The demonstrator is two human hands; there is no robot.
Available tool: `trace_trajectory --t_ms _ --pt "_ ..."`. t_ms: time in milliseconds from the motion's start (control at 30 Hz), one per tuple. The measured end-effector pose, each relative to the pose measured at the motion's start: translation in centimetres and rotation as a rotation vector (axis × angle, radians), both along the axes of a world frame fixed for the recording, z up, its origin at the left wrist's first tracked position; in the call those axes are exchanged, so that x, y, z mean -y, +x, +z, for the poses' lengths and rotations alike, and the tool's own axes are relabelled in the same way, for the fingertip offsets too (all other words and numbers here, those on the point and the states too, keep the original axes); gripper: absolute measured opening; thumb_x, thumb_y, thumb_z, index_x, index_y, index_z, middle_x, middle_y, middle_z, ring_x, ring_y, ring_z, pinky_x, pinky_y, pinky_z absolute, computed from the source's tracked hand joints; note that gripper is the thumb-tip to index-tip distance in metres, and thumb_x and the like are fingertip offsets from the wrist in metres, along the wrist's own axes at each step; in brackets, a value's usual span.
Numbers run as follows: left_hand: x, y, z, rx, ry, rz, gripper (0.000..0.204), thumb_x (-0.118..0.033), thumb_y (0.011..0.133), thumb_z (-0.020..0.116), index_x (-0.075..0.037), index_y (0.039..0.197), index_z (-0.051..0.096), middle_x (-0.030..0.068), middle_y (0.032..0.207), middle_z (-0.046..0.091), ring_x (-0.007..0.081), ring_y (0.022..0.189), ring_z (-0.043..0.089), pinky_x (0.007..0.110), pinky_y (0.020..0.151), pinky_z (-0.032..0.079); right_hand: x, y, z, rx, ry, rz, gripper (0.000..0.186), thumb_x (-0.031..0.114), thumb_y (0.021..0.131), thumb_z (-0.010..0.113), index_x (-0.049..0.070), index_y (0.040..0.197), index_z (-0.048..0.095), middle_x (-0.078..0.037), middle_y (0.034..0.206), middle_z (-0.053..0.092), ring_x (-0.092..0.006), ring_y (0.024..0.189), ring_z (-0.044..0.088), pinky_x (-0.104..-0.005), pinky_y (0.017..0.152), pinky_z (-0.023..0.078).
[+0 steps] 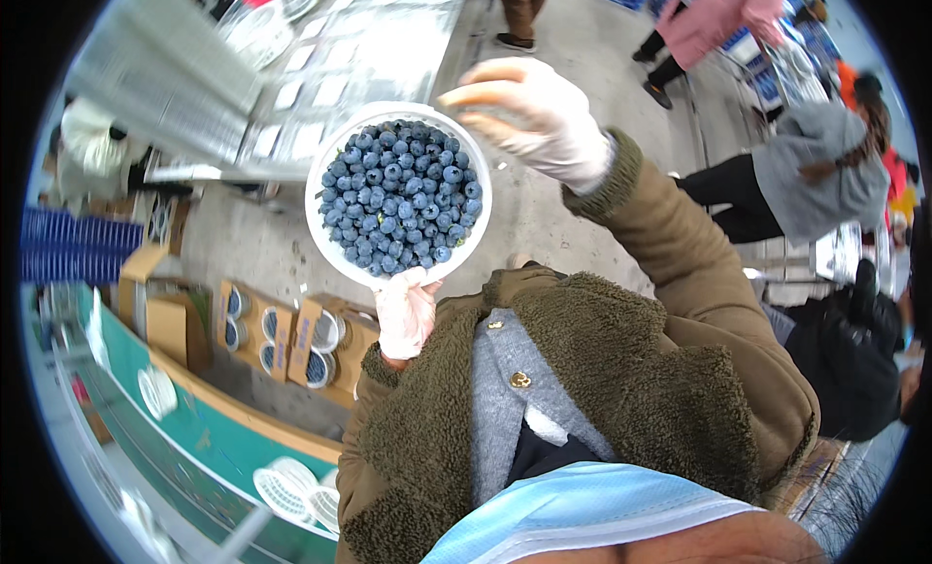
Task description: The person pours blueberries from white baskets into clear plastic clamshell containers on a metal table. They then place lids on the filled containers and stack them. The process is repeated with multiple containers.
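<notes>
blueberries [400, 197] are filling the round white punnet [325, 244] nearly to its rim, so the filling is looking about done; no lid is showing on it yet, and capping and setting it down are probably what is left. the left hand [405, 316], gloved, is gripping the punnet's near edge and holding it up at chest height. the right hand [532, 116], also gloved, is hovering just beside the far rim, fingers loosely spread and holding nothing. cardboard boxes [291, 336] of filled punnets are sitting on the floor below.
</notes>
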State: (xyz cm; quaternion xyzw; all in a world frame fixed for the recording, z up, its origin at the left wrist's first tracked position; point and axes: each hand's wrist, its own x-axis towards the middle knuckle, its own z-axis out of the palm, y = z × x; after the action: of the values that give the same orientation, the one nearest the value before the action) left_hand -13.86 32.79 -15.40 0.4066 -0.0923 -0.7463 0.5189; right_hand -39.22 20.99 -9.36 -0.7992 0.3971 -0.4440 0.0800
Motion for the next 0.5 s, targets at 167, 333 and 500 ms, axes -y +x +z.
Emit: trace_trajectory --t_ms 167,333,500 --pt "4.8 -3.7 -3.2 -0.138 -0.011 -0.188 0.007 0.003 0.074 0.053 0.005 0.079 0.057 0.0122 0.078 0.06 0.0274 0.076 0.063 0.039 0.075 0.054 6.0 -1.3 0.2 -0.547 -0.277 0.052 0.015 0.021 0.072 0.059 0.018 0.085 0.065 -0.008 0.117 0.052 -0.0249 0.117 0.041 -0.0427 0.099 0.029" --pt "6.3 -4.8 -3.8 -0.178 -0.052 -0.293 0.019 0.005 0.073 0.052 0.008 0.092 0.053 0.014 0.084 0.061 0.0275 0.08 0.063 0.039 0.073 0.056 5.7 -1.3 0.5 -0.835 -0.229 -0.006 0.013 0.018 0.077 0.054 0.017 0.085 0.064 -0.005 0.127 0.045 -0.0229 0.124 0.034 -0.0424 0.104 0.025" --pt "7.9 -8.2 -2.6 -0.128 -0.024 -0.284 0.05 0.009 0.072 0.046 -0.005 0.119 0.037 0.012 0.098 0.055 0.0244 0.078 0.062 0.041 0.069 0.056 6.5 -5.1 1.9 -0.929 -0.162 -0.005 0.015 0.016 0.074 0.056 0.014 0.088 0.062 -0.007 0.13 0.042 -0.023 0.126 0.032 -0.0427 0.104 0.025"
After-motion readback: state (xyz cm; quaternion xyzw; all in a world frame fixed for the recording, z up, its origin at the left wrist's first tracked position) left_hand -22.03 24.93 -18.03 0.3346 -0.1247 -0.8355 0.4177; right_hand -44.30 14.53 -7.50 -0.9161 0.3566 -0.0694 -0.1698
